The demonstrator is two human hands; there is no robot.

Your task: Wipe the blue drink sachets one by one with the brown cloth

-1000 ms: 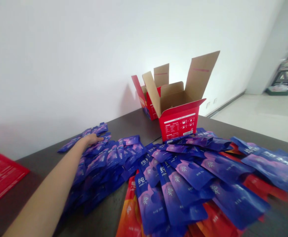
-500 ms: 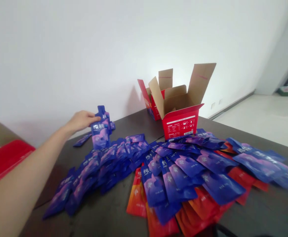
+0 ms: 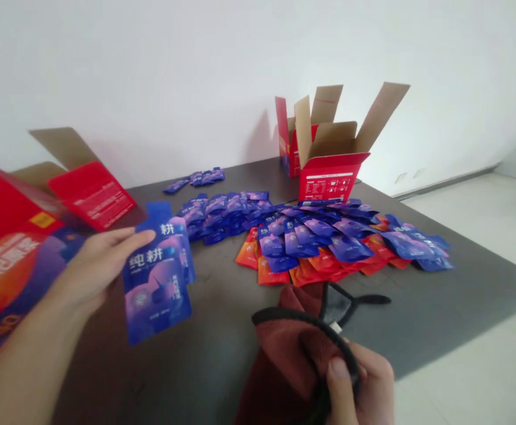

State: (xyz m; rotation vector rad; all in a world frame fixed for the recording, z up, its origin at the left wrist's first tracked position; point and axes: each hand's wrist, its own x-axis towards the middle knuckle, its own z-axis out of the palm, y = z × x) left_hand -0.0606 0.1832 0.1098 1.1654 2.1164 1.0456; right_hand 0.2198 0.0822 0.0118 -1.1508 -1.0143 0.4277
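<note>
My left hand (image 3: 107,254) is closed on a few overlapping blue-purple pouches (image 3: 158,283), pinched near their upper end with the thumb on top. They hang above the table, in front of a large red box. In my right hand (image 3: 364,383), thumb and fingers grip the black-trimmed edge of a maroon cloth bag (image 3: 279,360). The bag's mouth gapes a little, and a dark loop or tab (image 3: 370,300) sticks out to its right. How its lower part ends is hidden below the view. Beyond it lies a spread pile of blue pouches (image 3: 315,227) over red-orange pouches (image 3: 328,262).
On the left stands a large red box (image 3: 14,236) with raised flaps. Another open red carton (image 3: 331,177) sits at the back, with a further one (image 3: 291,150) behind it. More blue pouches (image 3: 226,209) lie at centre-left, and several (image 3: 204,177) near the wall.
My left hand has drawn the pouches back from the far side of the table toward me. My right hand has come into view, holding the maroon cloth bag. The camera view has shifted.
</note>
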